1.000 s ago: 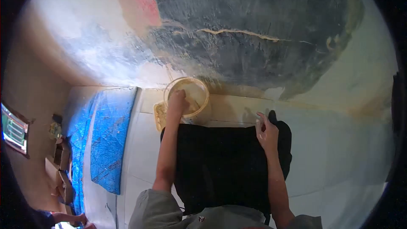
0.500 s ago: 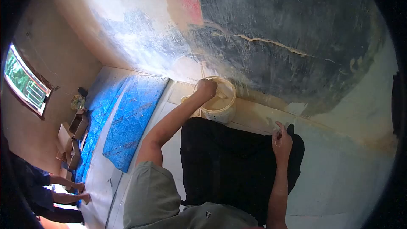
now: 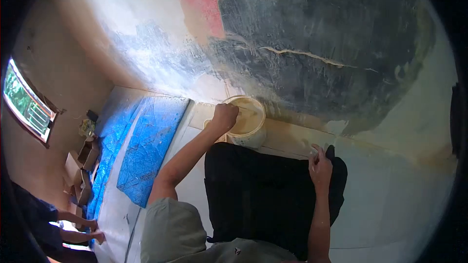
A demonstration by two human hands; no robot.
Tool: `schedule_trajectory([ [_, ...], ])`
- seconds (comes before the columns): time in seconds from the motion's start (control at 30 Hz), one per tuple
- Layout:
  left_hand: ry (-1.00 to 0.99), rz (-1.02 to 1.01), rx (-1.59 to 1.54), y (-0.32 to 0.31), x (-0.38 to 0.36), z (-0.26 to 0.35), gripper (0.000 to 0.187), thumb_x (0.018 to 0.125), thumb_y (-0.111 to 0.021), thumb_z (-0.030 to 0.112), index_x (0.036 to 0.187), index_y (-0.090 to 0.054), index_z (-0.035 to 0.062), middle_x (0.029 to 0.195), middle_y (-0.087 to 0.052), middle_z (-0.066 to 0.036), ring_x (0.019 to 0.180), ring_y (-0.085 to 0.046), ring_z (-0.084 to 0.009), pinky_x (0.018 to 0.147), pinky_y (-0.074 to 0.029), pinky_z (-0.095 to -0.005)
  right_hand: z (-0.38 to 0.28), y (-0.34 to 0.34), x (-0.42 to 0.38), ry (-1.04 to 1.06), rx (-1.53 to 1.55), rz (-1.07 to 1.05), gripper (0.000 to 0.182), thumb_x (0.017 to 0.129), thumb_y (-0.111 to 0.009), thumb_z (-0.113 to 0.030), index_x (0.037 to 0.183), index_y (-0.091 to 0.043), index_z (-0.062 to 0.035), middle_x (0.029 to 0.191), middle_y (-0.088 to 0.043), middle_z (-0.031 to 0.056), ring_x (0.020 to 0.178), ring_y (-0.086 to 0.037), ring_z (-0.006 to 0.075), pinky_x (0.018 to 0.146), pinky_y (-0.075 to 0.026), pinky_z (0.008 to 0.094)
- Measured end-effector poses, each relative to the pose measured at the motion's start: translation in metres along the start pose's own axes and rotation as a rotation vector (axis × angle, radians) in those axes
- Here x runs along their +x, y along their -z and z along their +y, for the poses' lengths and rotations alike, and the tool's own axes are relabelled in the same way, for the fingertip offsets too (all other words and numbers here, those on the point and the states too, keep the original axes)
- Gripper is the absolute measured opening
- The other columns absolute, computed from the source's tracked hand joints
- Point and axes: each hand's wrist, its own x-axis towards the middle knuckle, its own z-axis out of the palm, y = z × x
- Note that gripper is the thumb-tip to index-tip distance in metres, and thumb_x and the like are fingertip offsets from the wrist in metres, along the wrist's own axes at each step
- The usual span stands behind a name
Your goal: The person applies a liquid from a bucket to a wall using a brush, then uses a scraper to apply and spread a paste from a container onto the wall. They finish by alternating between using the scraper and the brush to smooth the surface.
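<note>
The left hand (image 3: 225, 118) bends over the rim of the bucket (image 3: 252, 140); its fingers are hidden, so I cannot tell its grip. The bucket stands just beside this hand. The right hand (image 3: 321, 166), fingers loosely bent and apart, is near the trousers (image 3: 263, 195).

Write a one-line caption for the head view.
Left hand at a bucket, right hand loosely bent, before a patchy wall.

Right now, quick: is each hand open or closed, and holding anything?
Left hand: closed, at the bucket; what it grips, if anything, cannot be told.
Right hand: partly open, fingers loosely bent, nothing seen in it.
</note>
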Motion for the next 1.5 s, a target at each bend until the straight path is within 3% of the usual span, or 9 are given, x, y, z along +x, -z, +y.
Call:
schedule_trajectory([
  [0.2, 0.079, -0.054, -0.342, 0.001, -0.012, -0.034, 0.036, 0.083, -0.059, 0.02, 0.113, -0.051, 0.0025, 0.089, -0.064, -0.023, 0.084, -0.063, -0.0394, 0.073, -0.05, -0.0477, 0.005, -0.003, -0.002, 0.041, -0.034, -0.003, 0.028, 0.09, -0.056, -0.017, 0.118, -0.056, -0.0127, 0.062, -0.058, 0.01, 0.052, -0.058, 0.0222, 0.053, -0.048, 0.0345],
  [0.27, 0.026, -0.334, -0.519, 0.037, -0.018, -0.044, 0.048, 0.085, -0.058, 0.02, 0.127, -0.037, 0.0108, 0.091, -0.064, -0.023, 0.088, -0.061, -0.0425, 0.073, -0.048, -0.0477, 0.006, -0.005, -0.001, 0.052, -0.028, 0.007, 0.028, 0.09, -0.056, -0.016, 0.118, -0.056, -0.0125, 0.062, -0.058, 0.0102, 0.053, -0.058, 0.0222, 0.053, -0.048, 0.0344],
  [0.3, -0.058, -0.189, -0.535, 0.02, -0.02, -0.059, 0.038, 0.089, -0.056, 0.022, 0.124, -0.043, 0.0166, 0.08, -0.061, -0.022, 0.071, -0.059, -0.04, 0.063, -0.044, -0.0485, 0.005, -0.005, -0.001, 0.049, 0.011, 0.031, 0.027, 0.088, -0.057, -0.013, 0.115, -0.057, -0.0118, 0.06, -0.055, 0.0117, 0.052, -0.055, 0.0261, 0.052, -0.045, 0.0362],
  [0.47, 0.162, 0.025, -0.427, 0.118, -0.052, -0.046, 0.032, 0.088, -0.055, 0.018, 0.119, -0.05, 0.0142, 0.074, -0.061, -0.023, 0.07, -0.061, -0.0398, 0.064, -0.045, -0.0483, 0.006, -0.007, -0.001, 0.075, 0.056, 0.071, 0.026, 0.085, -0.059, -0.01, 0.112, -0.058, -0.0113, 0.058, -0.052, 0.0129, 0.051, -0.053, 0.0296, 0.051, -0.042, 0.0375],
  [0.53, 0.289, 0.125, -0.395, 0.146, -0.053, -0.045, 0.028, 0.086, -0.054, 0.016, 0.115, -0.052, 0.0143, 0.082, -0.064, -0.022, 0.08, -0.061, -0.0406, 0.071, -0.048, -0.049, 0.008, -0.006, -0.002, 0.099, -0.051, 0.012, 0.026, 0.091, -0.056, -0.016, 0.117, -0.056, -0.0114, 0.062, -0.058, 0.0095, 0.051, -0.057, 0.021, 0.052, -0.047, 0.0347],
  [0.67, 0.307, 0.54, -0.285, 0.176, -0.029, -0.057, 0.026, 0.088, -0.052, 0.015, 0.114, -0.051, 0.0115, 0.08, -0.064, -0.022, 0.078, -0.062, -0.0404, 0.07, -0.048, -0.0501, 0.006, -0.005, -0.001, 0.06, -0.091, -0.012, 0.025, 0.091, -0.056, -0.017, 0.116, -0.057, -0.011, 0.061, -0.058, 0.0087, 0.051, -0.056, 0.0205, 0.052, -0.047, 0.034],
  [0.93, 0.522, 0.994, -0.151, 0.157, 0.056, -0.032, 0.05, 0.079, -0.049, -0.004, 0.127, -0.038, 0.0073, 0.09, -0.053, -0.023, 0.071, -0.062, -0.0402, 0.055, -0.049, -0.0475, 0.013, -0.009, -0.003, 0.075, -0.105, -0.008, 0.027, 0.089, -0.055, -0.017, 0.116, -0.057, -0.0107, 0.063, -0.059, 0.0112, 0.054, -0.058, 0.026, 0.055, -0.048, 0.0371],
  [1.23, 0.438, 0.634, -0.233, 0.051, 0.02, 0.023, 0.055, 0.078, -0.049, -0.004, 0.13, -0.036, 0.0062, 0.096, -0.055, -0.026, 0.064, -0.062, -0.0398, 0.052, -0.05, -0.046, 0.007, -0.005, -0.002, 0.093, -0.065, -0.034, 0.028, 0.086, -0.058, -0.015, 0.114, -0.057, -0.0099, 0.062, -0.059, 0.0125, 0.053, -0.058, 0.0292, 0.055, -0.048, 0.038],
  [1.5, 0.349, 0.252, -0.219, 0.076, -0.003, -0.019, 0.045, 0.076, -0.054, 0.007, 0.12, -0.047, 0.0121, 0.08, -0.063, -0.021, 0.072, -0.064, -0.0384, 0.061, -0.052, -0.0486, 0.009, -0.007, -0.003, 0.073, -0.101, -0.045, 0.028, 0.084, -0.058, -0.013, 0.111, -0.058, -0.0102, 0.062, -0.059, 0.0116, 0.056, -0.059, 0.0298, 0.056, -0.048, 0.0392],
])
